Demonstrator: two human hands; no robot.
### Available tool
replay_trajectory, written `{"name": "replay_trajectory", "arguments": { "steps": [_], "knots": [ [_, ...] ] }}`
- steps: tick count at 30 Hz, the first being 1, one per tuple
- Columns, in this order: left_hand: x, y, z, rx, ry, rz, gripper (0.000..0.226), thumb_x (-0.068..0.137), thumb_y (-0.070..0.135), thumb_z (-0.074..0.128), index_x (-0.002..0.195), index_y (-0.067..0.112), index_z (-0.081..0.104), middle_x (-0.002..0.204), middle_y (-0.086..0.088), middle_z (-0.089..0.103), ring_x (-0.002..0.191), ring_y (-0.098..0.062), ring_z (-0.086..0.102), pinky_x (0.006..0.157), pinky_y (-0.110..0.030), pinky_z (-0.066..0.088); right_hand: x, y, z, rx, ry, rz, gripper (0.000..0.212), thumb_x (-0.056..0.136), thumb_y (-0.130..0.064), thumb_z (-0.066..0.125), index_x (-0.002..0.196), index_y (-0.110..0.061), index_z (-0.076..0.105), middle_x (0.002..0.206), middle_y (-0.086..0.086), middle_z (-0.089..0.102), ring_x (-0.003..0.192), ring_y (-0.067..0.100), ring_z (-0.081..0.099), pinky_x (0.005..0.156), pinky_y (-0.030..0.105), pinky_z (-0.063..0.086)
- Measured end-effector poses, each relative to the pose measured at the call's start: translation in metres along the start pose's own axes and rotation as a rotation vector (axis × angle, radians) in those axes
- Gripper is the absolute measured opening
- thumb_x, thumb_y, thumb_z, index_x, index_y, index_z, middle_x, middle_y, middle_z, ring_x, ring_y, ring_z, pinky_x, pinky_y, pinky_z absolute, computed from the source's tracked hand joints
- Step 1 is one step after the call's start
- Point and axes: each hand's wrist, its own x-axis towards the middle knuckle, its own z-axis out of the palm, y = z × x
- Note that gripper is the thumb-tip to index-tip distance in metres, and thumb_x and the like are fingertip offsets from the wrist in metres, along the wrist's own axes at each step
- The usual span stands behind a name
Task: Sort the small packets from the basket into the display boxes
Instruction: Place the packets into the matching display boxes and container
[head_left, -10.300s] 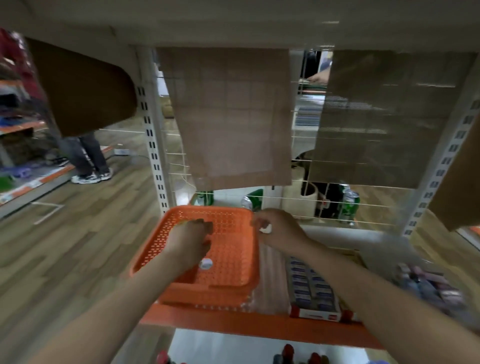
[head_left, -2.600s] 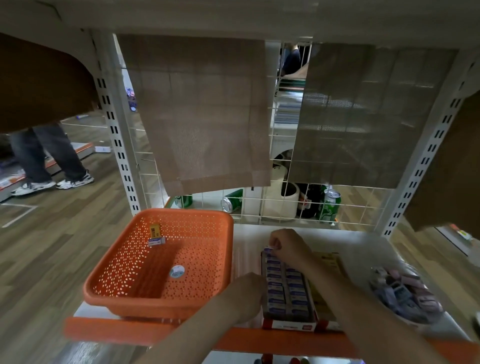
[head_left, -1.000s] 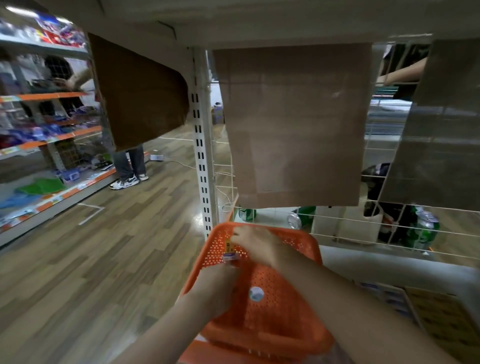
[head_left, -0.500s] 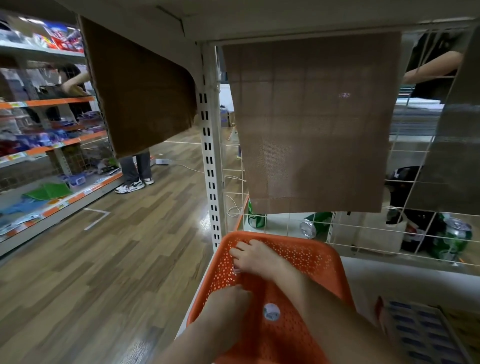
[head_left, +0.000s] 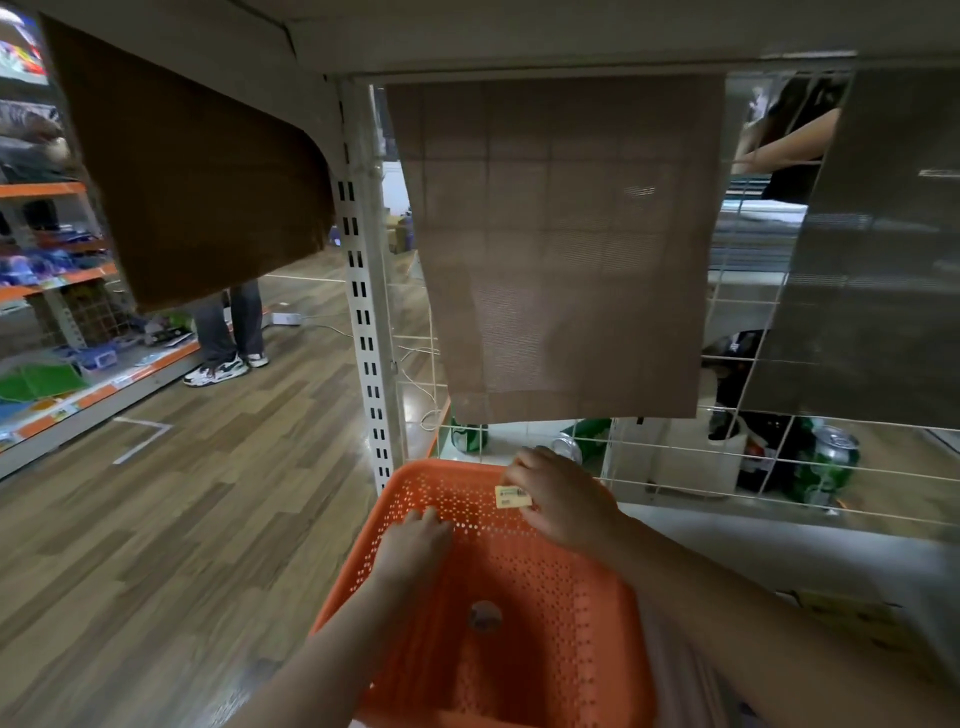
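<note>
An orange perforated basket (head_left: 561, 613) sits on the shelf at the bottom middle, with a round sticker (head_left: 484, 616) on its floor. My right hand (head_left: 563, 499) is over the basket's far right corner and pinches a small yellowish packet (head_left: 512, 496). My left hand (head_left: 413, 543) rests inside the basket near its far left wall, fingers curled down; whether it holds anything is hidden. A yellow display box (head_left: 852, 618) shows partly at the lower right, behind my right forearm.
A white slotted upright (head_left: 370, 332) and a wire grid back (head_left: 675, 457) stand behind the basket, with brown mesh sheets (head_left: 561, 249) hanging from above. Green cans (head_left: 826, 462) lie beyond the grid. A person's legs (head_left: 228, 332) stand on the wood floor at left.
My right hand has lifted from the basket's far left corner and moved right with a packet in its fingers. My left hand stayed in the basket. The view shifted slightly.
</note>
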Motion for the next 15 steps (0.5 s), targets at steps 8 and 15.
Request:
{"name": "replay_trajectory", "arguments": {
  "steps": [8, 15],
  "knots": [
    [0.024, 0.009, 0.003, 0.216, 0.046, -0.099, 0.029, 0.099, 0.012, 0.038, 0.125, 0.009, 0.053, 0.132, -0.008, 0.050, 0.120, -0.022, 0.048, 0.098, -0.033, 0.041, -0.027, 0.021, -0.007, 0.054, -0.025, 0.061, 0.034, 0.084, -0.012, 0.060, 0.118, -0.018, 0.059, 0.111, -0.002, 0.053, 0.101, 0.013, 0.050, 0.075, 0.021, 0.032],
    [0.028, 0.007, 0.005, 0.113, 0.046, -0.091, 0.029, 0.101, 0.017, 0.036, 0.125, 0.010, 0.050, 0.130, -0.005, 0.052, 0.117, -0.018, 0.052, 0.090, -0.027, 0.045, -0.029, 0.023, -0.005, 0.108, 0.009, 0.048, 0.034, 0.085, -0.015, 0.062, 0.119, -0.019, 0.059, 0.111, -0.003, 0.055, 0.099, 0.011, 0.050, 0.075, 0.020, 0.031]
  ]
}}
